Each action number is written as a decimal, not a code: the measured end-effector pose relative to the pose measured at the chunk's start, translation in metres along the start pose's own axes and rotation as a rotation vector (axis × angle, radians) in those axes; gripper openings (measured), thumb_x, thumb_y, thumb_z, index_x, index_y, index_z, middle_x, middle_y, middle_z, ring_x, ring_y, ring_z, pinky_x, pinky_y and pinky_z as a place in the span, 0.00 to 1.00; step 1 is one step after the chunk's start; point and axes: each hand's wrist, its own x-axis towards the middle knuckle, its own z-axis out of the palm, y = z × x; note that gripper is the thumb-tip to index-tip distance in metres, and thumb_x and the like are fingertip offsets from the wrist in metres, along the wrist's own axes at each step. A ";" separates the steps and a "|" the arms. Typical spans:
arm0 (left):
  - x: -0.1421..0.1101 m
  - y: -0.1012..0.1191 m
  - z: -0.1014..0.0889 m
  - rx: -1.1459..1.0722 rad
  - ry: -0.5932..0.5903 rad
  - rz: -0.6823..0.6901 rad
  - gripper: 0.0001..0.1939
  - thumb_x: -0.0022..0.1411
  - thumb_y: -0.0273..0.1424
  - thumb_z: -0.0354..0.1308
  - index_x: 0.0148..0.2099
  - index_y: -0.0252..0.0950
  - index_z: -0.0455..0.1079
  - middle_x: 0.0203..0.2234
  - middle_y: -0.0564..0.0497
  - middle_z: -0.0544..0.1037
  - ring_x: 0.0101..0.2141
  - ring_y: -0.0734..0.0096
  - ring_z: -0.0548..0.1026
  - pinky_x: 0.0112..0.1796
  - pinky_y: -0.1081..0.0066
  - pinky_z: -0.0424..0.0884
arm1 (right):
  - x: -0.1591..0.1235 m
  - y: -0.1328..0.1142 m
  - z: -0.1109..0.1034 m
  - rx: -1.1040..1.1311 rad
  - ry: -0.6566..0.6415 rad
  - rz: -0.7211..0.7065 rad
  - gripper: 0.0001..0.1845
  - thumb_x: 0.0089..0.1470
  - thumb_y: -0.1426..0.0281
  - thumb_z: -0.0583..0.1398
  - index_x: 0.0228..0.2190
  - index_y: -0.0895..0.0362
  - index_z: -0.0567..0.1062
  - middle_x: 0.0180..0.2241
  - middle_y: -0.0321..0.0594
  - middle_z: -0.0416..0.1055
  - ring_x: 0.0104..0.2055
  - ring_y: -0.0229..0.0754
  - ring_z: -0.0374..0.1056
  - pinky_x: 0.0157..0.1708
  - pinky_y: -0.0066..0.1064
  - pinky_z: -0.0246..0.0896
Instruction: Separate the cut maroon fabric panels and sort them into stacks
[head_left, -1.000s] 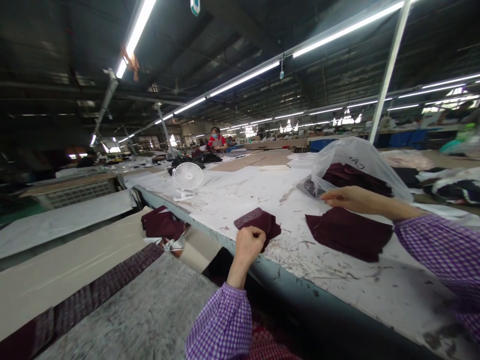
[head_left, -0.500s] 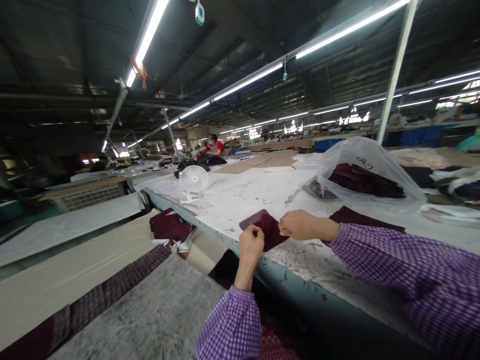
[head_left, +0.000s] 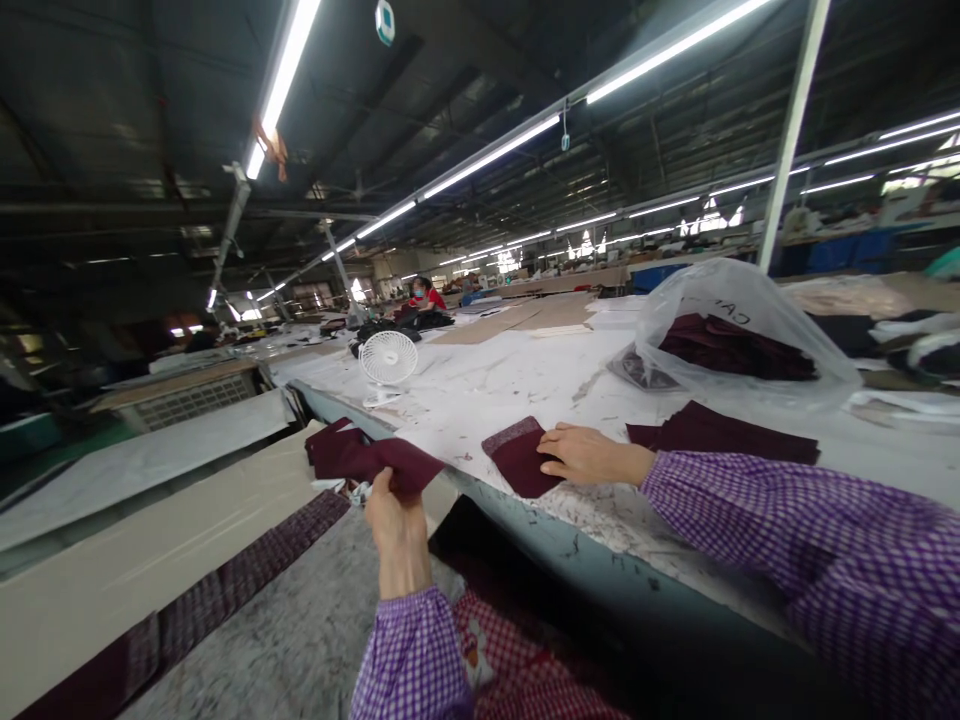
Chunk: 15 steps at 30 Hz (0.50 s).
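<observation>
Maroon cloth (head_left: 516,465) under palm-down right hand (head_left: 589,454)

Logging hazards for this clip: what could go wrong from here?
The maroon piece held by the left hand could slip into the dark space beside the table. Cloth under the right hand lies near the table's edge and might get nudged off. The fan, if running, might ruffle loose pieces.

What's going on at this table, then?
A person's left hand holds a maroon fabric piece by the table's near edge. The right hand rests on maroon cloth with a greyish speckled end on the tabletop. A maroon stack lies beyond the right forearm, near a see-through bag holding more dark cloth.
</observation>
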 end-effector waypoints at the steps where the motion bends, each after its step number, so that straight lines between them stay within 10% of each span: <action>1: 0.001 0.003 -0.002 0.038 0.015 0.043 0.04 0.48 0.23 0.52 0.30 0.35 0.63 0.23 0.55 0.69 0.25 0.75 0.70 0.28 0.75 0.68 | 0.000 0.000 -0.002 0.035 -0.009 0.009 0.18 0.58 0.66 0.54 0.43 0.63 0.76 0.45 0.53 0.72 0.47 0.49 0.67 0.54 0.43 0.53; 5: -0.015 -0.011 0.002 0.306 -0.112 0.162 0.05 0.47 0.29 0.56 0.29 0.34 0.64 0.20 0.58 0.66 0.21 0.79 0.65 0.24 0.79 0.62 | -0.004 0.004 -0.014 0.270 -0.009 0.059 0.22 0.58 0.62 0.52 0.47 0.61 0.73 0.50 0.51 0.70 0.51 0.50 0.65 0.53 0.43 0.55; 11: -0.083 -0.051 0.026 0.856 -0.888 0.272 0.06 0.55 0.27 0.52 0.27 0.35 0.66 0.34 0.50 0.75 0.33 0.73 0.71 0.33 0.74 0.67 | -0.034 0.006 -0.037 1.208 -0.171 0.579 0.41 0.57 0.44 0.39 0.56 0.64 0.61 0.36 0.53 0.75 0.34 0.46 0.72 0.33 0.38 0.67; 15: -0.127 -0.051 0.033 1.090 -1.186 0.434 0.08 0.54 0.21 0.50 0.29 0.36 0.67 0.37 0.50 0.75 0.40 0.69 0.71 0.43 0.70 0.67 | -0.059 0.002 -0.045 1.197 -0.176 0.696 0.44 0.51 0.45 0.53 0.60 0.60 0.53 0.38 0.49 0.72 0.32 0.44 0.69 0.28 0.34 0.64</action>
